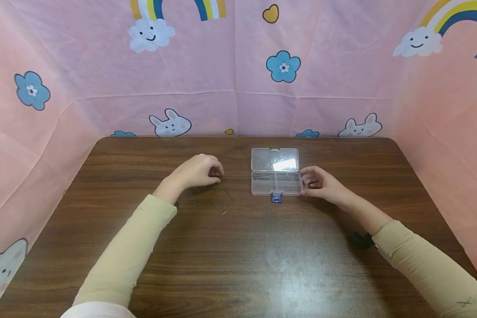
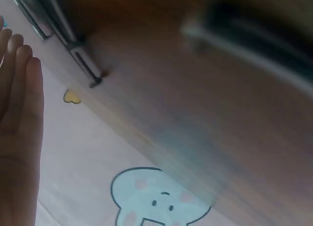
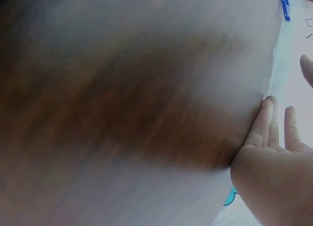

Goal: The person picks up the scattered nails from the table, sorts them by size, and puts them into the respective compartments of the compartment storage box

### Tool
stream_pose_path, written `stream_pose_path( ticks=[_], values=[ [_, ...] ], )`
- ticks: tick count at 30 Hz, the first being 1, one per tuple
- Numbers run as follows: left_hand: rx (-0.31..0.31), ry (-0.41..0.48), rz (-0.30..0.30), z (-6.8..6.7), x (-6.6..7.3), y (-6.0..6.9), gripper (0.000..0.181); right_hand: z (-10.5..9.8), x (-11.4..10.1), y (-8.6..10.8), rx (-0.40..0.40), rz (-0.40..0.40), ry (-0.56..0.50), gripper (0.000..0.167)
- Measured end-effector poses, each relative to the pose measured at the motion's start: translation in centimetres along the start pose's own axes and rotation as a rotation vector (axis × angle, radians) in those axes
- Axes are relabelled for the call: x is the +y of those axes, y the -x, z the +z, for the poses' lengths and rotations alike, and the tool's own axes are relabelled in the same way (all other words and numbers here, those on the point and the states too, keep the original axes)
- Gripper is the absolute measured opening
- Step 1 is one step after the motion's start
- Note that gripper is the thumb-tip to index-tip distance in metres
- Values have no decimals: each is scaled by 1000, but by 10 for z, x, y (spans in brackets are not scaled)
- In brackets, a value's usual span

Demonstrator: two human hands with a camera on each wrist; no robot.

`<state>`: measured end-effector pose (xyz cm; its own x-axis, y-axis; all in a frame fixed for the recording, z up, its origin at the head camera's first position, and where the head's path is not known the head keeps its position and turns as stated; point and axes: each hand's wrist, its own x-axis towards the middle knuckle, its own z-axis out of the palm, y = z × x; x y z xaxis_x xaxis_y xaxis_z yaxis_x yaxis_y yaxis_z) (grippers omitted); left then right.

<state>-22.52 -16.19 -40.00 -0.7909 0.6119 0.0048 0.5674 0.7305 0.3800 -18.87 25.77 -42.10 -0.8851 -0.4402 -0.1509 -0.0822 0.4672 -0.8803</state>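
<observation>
My left hand [image 1: 200,170] hovers over the table at the left, its fingers loosely bent and nothing visible between them. Thin metal nails [image 1: 230,195] lie scattered just below and beside it; close up in the left wrist view, one nail [image 2: 85,67] shows a flat end. A clear plastic compartment box [image 1: 263,190] stands right of them with its lid [image 1: 264,160] raised. Several nails [image 1: 261,177] lie in its back left compartment. My right hand [image 1: 322,185] holds the box's right end, thumb by the front corner and fingers along the side.
The brown wooden table [image 1: 238,265] ends at a pink patterned cloth [image 1: 206,79] behind and at both sides. A blue latch [image 1: 276,198] sticks out from the box's front. Beneath the right forearm is a dark object [image 1: 361,240].
</observation>
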Motion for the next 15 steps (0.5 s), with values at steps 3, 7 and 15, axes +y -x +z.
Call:
stream_pose_path(
  ticks=[3,7,15],
  values=[
    [-2,5,-5,0,-6,5,11,1,0,0,0,0,-4,58],
    [0,8,-12,0,-11,11,10,0,0,0,0,12,-9,58],
    [-12,24,-42,-1,-15,19,13,-2,3,-1,-6,5,-1,57]
  ],
)
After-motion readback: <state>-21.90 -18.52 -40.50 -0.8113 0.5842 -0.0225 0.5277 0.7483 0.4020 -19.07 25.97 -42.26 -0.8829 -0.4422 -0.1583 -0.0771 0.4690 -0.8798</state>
